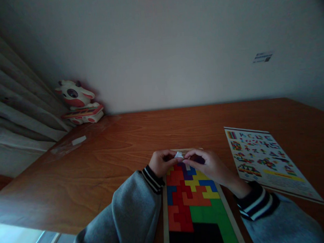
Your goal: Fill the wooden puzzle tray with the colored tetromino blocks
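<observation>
Both hands meet over the far end of a framed puzzle board. Between the fingertips is a small white piece, folded or angular in look; its exact kind I cannot make out. My left hand pinches it from the left, and my right hand pinches at its right side. Below them, interlocking flat blocks fill much of the board: red blocks, a green block, yellow and blue ones. A black area shows at the near end. My hands hide part of the far end.
A printed sheet with coloured pattern pictures lies right of the board on the wooden table. At the back left stands a cow toy beside a curtain. Clear plastic with a white label lies near the left edge.
</observation>
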Action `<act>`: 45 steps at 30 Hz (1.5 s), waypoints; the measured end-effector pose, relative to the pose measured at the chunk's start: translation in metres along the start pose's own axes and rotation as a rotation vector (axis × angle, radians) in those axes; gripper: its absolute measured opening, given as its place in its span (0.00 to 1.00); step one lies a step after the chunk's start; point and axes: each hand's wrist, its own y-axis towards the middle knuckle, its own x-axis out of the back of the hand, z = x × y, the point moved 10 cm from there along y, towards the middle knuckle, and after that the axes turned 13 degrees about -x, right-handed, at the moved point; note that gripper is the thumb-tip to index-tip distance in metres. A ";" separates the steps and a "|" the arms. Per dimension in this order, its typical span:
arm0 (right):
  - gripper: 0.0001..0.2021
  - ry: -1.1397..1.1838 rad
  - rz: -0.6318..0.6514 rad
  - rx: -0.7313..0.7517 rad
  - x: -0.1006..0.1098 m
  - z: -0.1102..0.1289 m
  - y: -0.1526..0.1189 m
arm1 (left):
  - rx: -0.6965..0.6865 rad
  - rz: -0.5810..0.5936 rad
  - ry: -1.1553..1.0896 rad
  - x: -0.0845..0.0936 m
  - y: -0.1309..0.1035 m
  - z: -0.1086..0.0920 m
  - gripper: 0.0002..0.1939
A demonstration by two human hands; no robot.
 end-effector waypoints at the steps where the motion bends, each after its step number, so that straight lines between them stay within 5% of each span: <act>1: 0.08 -0.008 -0.001 0.005 0.000 0.001 0.000 | 0.000 -0.006 -0.007 0.000 0.000 0.000 0.19; 8: 0.10 0.082 -0.046 -0.030 0.009 -0.003 -0.001 | 0.002 -0.050 0.016 0.005 0.000 0.000 0.19; 16: 0.08 0.019 -0.002 0.020 -0.004 -0.001 0.000 | 0.007 -0.017 -0.032 0.000 0.001 -0.002 0.20; 23: 0.10 0.095 -0.110 -0.012 0.013 -0.008 0.000 | 0.027 -0.077 0.061 0.009 0.000 0.006 0.21; 37: 0.08 -0.405 -0.120 0.164 -0.008 -0.008 0.002 | 0.029 -0.098 0.118 0.013 -0.001 0.007 0.20; 45: 0.08 -0.428 -0.115 0.191 -0.011 -0.010 0.000 | 0.008 -0.089 0.131 0.012 -0.001 0.007 0.18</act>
